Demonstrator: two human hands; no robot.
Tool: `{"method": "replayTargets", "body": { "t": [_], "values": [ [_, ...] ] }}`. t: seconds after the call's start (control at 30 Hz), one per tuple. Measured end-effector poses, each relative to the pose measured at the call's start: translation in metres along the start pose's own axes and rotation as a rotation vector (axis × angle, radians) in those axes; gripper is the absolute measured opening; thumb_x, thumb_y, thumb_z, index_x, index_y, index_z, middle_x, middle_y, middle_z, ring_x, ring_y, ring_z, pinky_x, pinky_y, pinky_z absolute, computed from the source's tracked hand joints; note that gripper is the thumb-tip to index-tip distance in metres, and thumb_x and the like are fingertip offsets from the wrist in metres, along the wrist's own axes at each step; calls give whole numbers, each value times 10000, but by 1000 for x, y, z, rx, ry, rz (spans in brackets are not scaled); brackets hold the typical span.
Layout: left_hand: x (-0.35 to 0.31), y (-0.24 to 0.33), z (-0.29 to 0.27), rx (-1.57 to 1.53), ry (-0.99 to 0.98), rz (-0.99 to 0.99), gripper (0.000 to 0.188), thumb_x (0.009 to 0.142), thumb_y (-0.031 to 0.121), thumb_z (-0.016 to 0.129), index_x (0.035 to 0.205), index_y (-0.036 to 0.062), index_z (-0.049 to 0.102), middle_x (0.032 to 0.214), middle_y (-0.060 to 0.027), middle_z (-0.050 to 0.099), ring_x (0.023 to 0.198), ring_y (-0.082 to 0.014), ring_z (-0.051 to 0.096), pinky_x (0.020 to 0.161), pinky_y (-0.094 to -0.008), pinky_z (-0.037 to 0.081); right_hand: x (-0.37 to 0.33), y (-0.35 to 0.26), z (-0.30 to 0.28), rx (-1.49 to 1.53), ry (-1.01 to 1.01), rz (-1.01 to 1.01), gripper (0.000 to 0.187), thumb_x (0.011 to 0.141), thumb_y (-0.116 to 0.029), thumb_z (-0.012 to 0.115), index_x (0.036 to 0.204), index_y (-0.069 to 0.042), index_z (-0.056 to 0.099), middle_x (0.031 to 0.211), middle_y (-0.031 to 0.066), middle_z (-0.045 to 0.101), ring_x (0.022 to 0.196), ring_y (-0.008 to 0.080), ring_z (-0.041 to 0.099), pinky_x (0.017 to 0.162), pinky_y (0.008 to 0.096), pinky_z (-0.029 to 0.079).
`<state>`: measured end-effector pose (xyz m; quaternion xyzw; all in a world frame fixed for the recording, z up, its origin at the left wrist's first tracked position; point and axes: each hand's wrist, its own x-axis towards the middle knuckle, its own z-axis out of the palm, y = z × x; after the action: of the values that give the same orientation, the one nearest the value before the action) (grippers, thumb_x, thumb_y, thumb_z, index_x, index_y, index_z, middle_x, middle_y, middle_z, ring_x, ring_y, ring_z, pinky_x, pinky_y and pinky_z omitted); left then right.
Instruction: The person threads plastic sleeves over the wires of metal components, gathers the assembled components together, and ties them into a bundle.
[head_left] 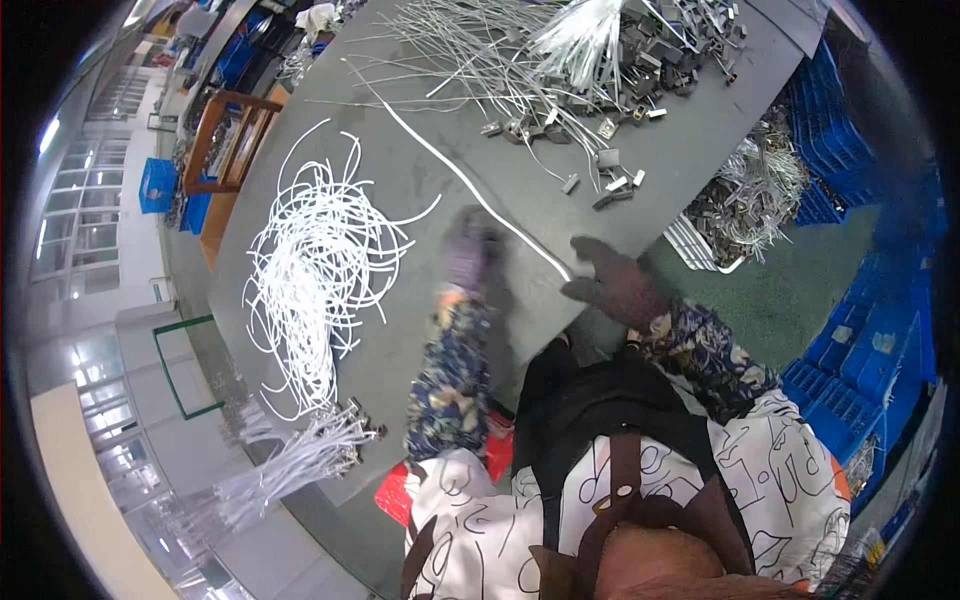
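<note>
A long white sleeve lies in a slant across the grey table, with a thin wire coming out of its far end. Its near end meets the thumb tip of my right hand, which wears a dark glove. That hand's thumb and fingers are spread, with a gap between them. To the left of the sleeve is my left hand, in a purple-grey glove; motion smears its fingers. Beyond it lies a loose heap of white sleeves. At the far side, thin wires with metal-ended connectors are piled up.
White cables with connectors hang over the table's left edge. On the right stand a white basket full of wired parts and stacked blue crates. More blue crates are nearer me. A wooden chair stands beyond the table's left side.
</note>
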<state>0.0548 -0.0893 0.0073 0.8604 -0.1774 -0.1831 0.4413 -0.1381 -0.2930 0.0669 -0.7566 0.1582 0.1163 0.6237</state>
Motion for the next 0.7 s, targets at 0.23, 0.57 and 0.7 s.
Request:
{"method": "replayTargets", "body": {
  "t": [0.23,0.57,0.7],
  "values": [
    [50,-41,-56,505,221,-143,290,849,292,608,1068,102,600,922,-150,675,880,-310,653,749,-404,502,113,-8,-33,-731,465,-334,456,806,-310,650,1164,-42,561,1118,214,547,987,343,581,840,406,477],
    [-40,-35,-33,-144,537,-302,404,768,109,632,1162,83,548,797,-68,599,665,-225,597,659,-330,510,71,26,-37,-198,282,-198,301,828,-237,603,1050,-34,598,976,152,585,861,281,590,755,364,483],
    [-55,16,22,-1038,383,-364,269,807,44,597,1068,10,538,753,-46,520,652,-179,518,579,-303,477,-3,36,-25,40,209,-156,227,800,-104,611,1019,-47,632,826,107,609,761,275,582,662,367,479]
  ]
}}
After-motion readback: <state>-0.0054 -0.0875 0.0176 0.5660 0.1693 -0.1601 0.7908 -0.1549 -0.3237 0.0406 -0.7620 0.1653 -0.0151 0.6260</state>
